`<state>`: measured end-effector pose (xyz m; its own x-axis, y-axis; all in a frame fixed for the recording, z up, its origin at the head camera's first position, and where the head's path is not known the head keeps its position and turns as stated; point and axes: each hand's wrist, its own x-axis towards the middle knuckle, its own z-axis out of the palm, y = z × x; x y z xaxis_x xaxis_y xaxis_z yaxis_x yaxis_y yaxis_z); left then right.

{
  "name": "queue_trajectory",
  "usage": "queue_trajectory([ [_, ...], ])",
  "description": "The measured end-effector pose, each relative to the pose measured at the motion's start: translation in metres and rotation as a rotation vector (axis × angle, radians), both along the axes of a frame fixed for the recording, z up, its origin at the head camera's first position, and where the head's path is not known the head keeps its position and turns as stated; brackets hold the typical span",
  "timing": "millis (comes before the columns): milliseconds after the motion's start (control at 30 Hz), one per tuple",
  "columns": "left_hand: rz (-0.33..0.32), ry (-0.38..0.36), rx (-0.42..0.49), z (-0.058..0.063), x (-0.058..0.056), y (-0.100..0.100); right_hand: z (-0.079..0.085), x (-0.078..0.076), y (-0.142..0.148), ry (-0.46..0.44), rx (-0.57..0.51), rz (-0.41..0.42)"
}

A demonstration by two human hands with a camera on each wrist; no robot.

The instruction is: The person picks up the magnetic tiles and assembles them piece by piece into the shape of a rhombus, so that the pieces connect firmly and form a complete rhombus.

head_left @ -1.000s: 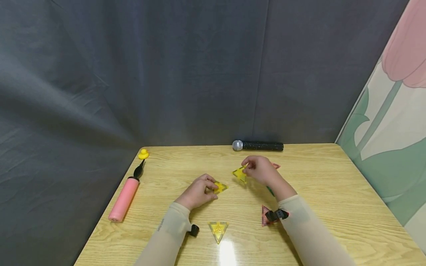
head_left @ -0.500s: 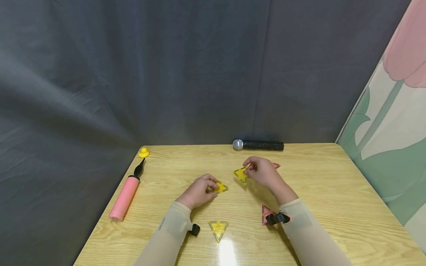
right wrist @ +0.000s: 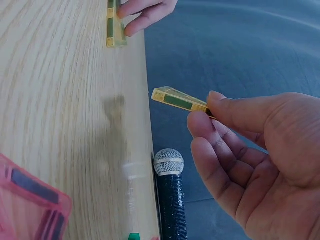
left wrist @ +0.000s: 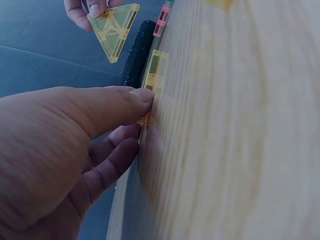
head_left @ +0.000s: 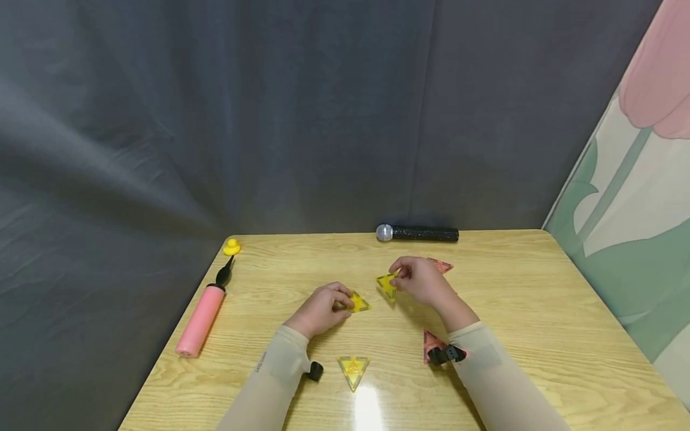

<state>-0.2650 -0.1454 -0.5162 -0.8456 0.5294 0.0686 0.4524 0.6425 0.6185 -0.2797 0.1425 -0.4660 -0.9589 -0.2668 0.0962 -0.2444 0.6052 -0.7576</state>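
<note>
1. While the left hand [head_left: 320, 310] pinches the left tile [head_left: 358, 303] between thumb and fingertips, that tile lies almost flat at the table [head_left: 539, 311].
2. The right hand [head_left: 423, 281] pinches the right tile [head_left: 386, 286] by thumb and fingertips, tilted above the wood, apart from the left tile.
3. The mic [head_left: 417, 233] lies along the far edge; the pump [head_left: 200, 320] lies beside the left edge.

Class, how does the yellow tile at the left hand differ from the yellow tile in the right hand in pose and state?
The right-hand tile is raised above the table, while the left-hand tile is down on it. The right-hand tile is tilted; the left-hand tile lies about flat. Both are yellow, see-through triangles.
</note>
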Motion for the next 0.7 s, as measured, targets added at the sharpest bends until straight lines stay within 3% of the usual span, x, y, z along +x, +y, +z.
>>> queue_trajectory([
  [700, -0.038, 0.036, 0.004, -0.002, -0.002, 0.0, -0.005, 0.002, -0.011, -0.022, 0.052, 0.012],
])
